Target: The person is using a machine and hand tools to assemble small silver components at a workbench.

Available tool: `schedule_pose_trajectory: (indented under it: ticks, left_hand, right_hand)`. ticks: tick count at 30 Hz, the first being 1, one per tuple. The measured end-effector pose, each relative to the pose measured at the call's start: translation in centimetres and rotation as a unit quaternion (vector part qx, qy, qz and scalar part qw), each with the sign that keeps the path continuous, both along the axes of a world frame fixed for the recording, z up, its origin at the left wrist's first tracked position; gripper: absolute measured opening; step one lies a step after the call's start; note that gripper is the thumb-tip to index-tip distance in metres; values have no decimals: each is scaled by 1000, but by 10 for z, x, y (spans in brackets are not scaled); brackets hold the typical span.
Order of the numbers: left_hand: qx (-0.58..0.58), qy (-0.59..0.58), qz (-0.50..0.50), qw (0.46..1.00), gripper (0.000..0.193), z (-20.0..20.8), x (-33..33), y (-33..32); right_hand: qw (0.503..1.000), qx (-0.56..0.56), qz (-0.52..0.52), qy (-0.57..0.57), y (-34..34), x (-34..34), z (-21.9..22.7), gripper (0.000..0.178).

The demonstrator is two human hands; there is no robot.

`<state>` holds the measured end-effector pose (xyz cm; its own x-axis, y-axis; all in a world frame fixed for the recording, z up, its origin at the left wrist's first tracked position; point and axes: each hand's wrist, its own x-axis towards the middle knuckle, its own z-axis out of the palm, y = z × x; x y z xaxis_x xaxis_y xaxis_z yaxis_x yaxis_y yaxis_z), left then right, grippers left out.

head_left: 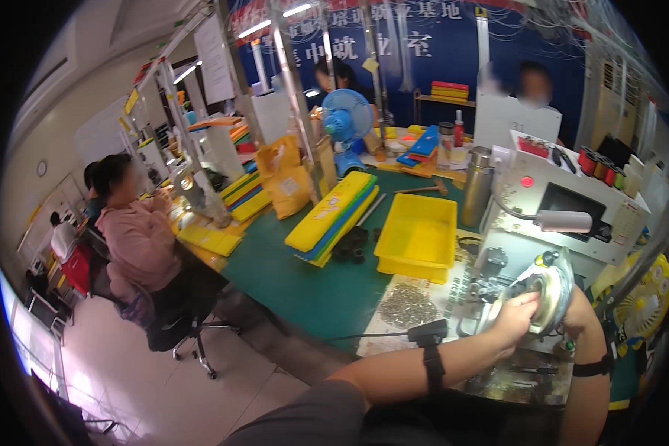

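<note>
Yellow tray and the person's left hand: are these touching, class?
Apart: the head view shows a plain gap between the yellow tray and the left hand.

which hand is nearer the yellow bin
Left. The left hand is to the lower right of the yellow bin; the right hand is farther right, past the round part.

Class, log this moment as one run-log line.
left hand: on round machine part | right hand: at its right side | nearby: yellow plastic tray, small-parts pile
</note>
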<state>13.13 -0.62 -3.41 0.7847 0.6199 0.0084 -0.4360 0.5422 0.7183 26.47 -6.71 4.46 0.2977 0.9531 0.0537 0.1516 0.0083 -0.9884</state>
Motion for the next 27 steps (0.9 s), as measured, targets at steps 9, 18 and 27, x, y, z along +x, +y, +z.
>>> schedule_pose_trajectory:
  ticks: [9,18,27]
  left_hand:
    - [12,49,-19,999,29,23,-159,1]
    - [1,-13,105,994,9,-7,-204,25]
    - [28,14,97,995,3,0,-203,12]
  right_hand:
    - [773,295,-113,-551,-80,-13,41,6]
    - [842,363,398,26,-110,-183,50,10]
    - [855,374,360,-17,-134,-183,58,10]
